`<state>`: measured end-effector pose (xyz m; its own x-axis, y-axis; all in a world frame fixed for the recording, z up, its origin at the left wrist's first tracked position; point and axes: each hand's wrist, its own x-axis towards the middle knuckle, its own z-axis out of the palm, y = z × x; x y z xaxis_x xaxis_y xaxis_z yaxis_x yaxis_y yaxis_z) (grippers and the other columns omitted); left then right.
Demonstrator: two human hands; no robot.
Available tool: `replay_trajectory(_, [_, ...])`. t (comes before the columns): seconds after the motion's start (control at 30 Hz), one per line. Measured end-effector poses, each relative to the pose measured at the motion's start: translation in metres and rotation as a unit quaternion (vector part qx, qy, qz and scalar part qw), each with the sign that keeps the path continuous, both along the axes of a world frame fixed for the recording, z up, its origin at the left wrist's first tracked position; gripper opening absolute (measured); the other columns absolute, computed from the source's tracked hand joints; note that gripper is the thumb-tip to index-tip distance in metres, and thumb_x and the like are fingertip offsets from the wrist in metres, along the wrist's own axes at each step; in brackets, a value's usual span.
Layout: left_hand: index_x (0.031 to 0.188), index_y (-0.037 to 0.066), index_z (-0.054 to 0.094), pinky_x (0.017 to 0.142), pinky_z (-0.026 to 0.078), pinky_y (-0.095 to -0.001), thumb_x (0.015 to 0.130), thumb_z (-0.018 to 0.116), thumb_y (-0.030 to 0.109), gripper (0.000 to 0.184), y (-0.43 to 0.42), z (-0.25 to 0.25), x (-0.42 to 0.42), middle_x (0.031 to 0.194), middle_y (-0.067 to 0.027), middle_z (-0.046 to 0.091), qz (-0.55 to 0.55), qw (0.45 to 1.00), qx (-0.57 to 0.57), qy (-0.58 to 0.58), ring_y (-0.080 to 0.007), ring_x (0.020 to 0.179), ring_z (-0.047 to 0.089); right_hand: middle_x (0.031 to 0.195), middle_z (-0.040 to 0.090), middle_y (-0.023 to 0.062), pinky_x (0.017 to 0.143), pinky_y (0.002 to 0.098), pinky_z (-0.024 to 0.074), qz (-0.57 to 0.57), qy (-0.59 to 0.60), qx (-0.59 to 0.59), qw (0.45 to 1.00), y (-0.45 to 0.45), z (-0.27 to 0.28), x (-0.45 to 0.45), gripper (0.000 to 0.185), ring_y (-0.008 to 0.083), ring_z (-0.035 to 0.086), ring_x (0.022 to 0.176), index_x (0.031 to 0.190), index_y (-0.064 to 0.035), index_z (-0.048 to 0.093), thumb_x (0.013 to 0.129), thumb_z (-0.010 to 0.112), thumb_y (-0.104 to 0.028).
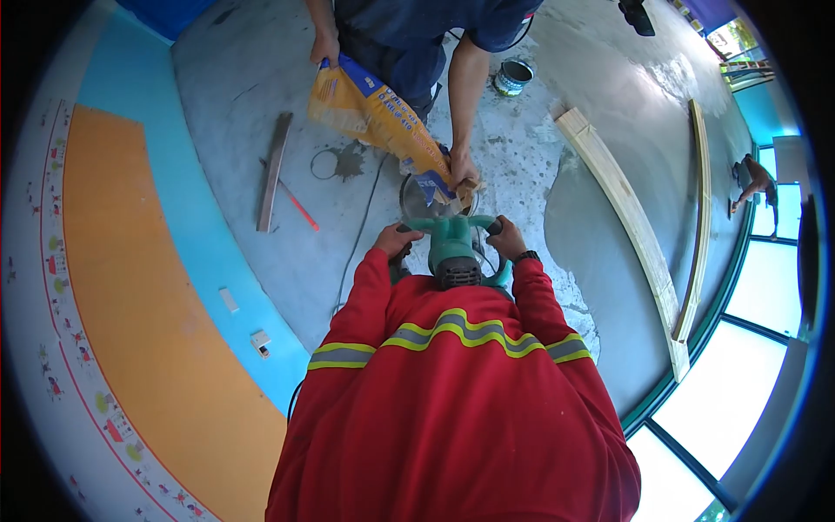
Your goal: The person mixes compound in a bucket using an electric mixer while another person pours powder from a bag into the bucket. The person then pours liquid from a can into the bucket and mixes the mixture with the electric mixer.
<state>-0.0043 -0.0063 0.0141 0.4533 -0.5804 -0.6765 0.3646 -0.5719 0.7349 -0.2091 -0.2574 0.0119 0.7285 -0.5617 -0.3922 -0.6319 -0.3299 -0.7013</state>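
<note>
A green power mixer (454, 252) is held upright in front of my red-sleeved body. My left hand (397, 240) is wrapped round its left handle, and my right hand (508, 238), with a dark watch at the wrist, grips the right handle. Beyond the mixer is a bucket (416, 198), partly hidden. Across from me a co-worker (409, 30) tips a yellow and blue bag (374, 111) over the bucket, one hand at its raised end and the other at its open end. The mixer's lower end is hidden.
Two long wooden boards (628, 209) (698, 200) lie at the right. Behind the bucket stands a metal can (513, 76). At the left are a short plank (275, 172), a red stick (299, 207) and a cable (364, 228). Another person (757, 183) crouches at the far right.
</note>
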Motion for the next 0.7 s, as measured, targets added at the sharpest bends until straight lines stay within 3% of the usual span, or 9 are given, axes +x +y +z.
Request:
replay_trajectory(0.17, [0.089, 0.004, 0.062, 0.052, 0.045, -0.0306, 0.074, 0.078, 0.028, 0.032, 0.003, 0.014, -0.003, 0.067, -0.0034, 0.058, 0.015, 1.0, -0.014, 0.003, -0.0133, 0.055, 0.055, 0.082, 0.065, 0.0191, 0.069, 0.0427, 0.0508, 0.013, 0.005, -0.017, 1.0, 0.001, 0.0, 0.004, 0.041, 0.0353, 0.065, 0.077, 0.101, -0.002, 0.058, 0.064, 0.069, -0.017])
replay_trajectory(0.27, [0.088, 0.004, 0.062, 0.052, 0.045, -0.0306, 0.074, 0.078, 0.027, 0.032, 0.004, 0.016, -0.004, 0.067, -0.0037, 0.058, 0.023, 1.0, -0.008, -0.005, -0.0134, 0.055, 0.054, 0.091, 0.065, 0.0241, 0.077, 0.0469, 0.0493, 0.01, 0.017, 0.009, 1.0, 0.002, 0.011, 0.008, 0.041, 0.0423, 0.062, 0.091, 0.101, -0.003, 0.058, 0.065, 0.069, -0.018])
replay_trajectory(0.67, [0.088, 0.003, 0.062, 0.053, 0.045, -0.0301, 0.074, 0.077, 0.029, 0.032, 0.003, 0.007, -0.002, 0.068, -0.0036, 0.059, 0.011, 1.0, -0.015, -0.024, -0.0134, 0.056, 0.055, 0.092, 0.066, 0.0235, 0.078, 0.0464, 0.0501, 0.002, 0.003, 0.001, 1.0, 0.001, 0.016, 0.006, 0.041, 0.0416, 0.063, 0.092, 0.1, -0.0029, 0.058, 0.064, 0.069, -0.018])
replay_trajectory(0.7, [0.089, 0.004, 0.063, 0.053, 0.045, -0.0299, 0.074, 0.077, 0.029, 0.033, 0.002, 0.007, -0.002, 0.069, -0.0035, 0.06, 0.01, 1.0, -0.016, -0.022, -0.0132, 0.056, 0.055, 0.087, 0.065, 0.0216, 0.074, 0.045, 0.0502, 0.001, -0.009, -0.011, 1.0, 0.0, 0.012, 0.005, 0.04, 0.039, 0.064, 0.085, 0.099, -0.0022, 0.058, 0.063, 0.07, -0.018])
